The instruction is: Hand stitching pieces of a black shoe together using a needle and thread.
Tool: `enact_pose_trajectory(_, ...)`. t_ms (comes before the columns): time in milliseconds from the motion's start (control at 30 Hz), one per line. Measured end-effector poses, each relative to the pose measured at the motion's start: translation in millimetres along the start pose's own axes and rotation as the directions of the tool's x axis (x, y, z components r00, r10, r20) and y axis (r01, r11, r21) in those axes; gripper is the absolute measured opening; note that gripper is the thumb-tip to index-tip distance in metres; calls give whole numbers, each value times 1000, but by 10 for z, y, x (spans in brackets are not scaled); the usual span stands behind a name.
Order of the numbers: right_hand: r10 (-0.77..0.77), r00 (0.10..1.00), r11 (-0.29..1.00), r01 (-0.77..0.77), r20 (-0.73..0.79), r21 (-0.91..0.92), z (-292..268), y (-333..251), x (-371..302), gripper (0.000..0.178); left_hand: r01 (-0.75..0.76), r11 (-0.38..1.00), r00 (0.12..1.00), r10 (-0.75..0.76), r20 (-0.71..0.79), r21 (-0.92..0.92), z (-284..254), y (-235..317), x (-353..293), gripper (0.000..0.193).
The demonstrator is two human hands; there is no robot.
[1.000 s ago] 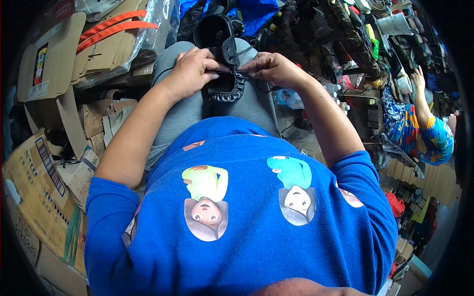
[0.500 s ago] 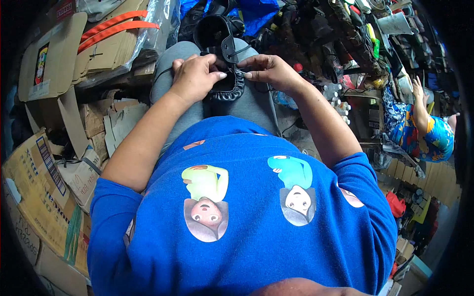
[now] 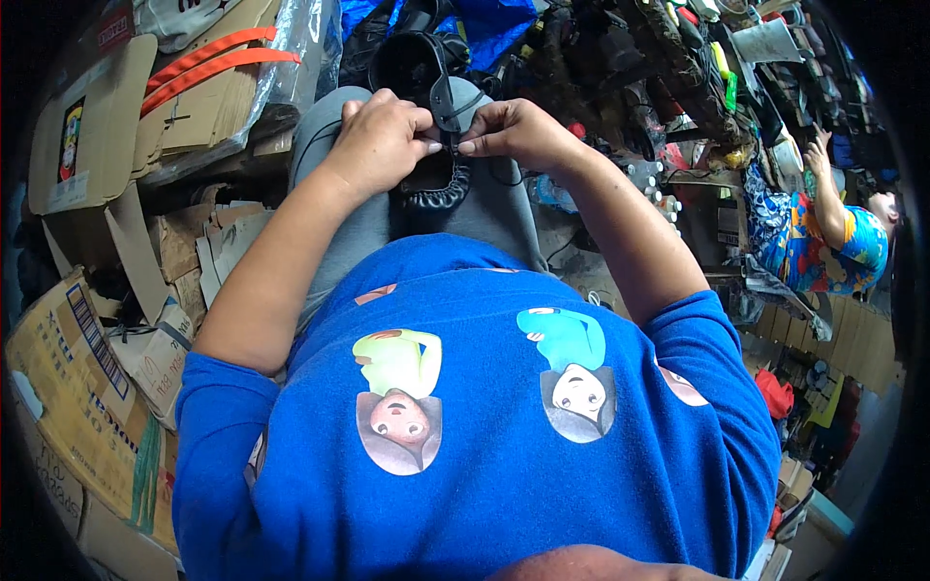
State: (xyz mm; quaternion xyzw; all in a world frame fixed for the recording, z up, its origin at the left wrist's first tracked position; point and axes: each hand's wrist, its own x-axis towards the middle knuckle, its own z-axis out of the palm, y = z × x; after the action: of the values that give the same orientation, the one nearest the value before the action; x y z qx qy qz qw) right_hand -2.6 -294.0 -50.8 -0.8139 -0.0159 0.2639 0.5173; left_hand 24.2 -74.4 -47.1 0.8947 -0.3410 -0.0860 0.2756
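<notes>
A black leather shoe (image 3: 438,198), with a puckered, gathered toe toward me, rests across my knees. My left hand (image 3: 380,143) grips its left edge, thumb and fingers pinched near the middle. On the other side, my right hand (image 3: 518,136) is closed, with thumb and index finger pressed together by the gathered seam. What lies between those fingertips is too small to make out. A flap with eyelets (image 3: 443,102) stands up between the hands. A thin dark cord (image 3: 506,181) loops below my right hand, and another strand runs over my left knee.
Cardboard boxes (image 3: 73,387) crowd the left side, with two orange strips (image 3: 208,73) on flat cardboard. Blue plastic (image 3: 499,34) lies ahead. Small bottles (image 3: 659,198) and cluttered tools stand to the right. Another person in a bright patterned shirt (image 3: 852,242) is at far right.
My right hand has come slightly left, closer to the left hand, and its fingers have closed together at the seam. The shoe's flap has turned more edge-on. The view has shifted slightly.
</notes>
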Motion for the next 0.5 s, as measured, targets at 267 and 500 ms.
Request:
enact_pose_trajectory(267,-53,999,965,52,0,258,-65,40,-140,13,102,995,994,-102,48,2,-57,13,-145,12)
enact_pose_trajectory(500,-6,999,986,14,-46,164,-159,313,-342,14,123,988,987,-113,114,-93,23,-43,-66,16)
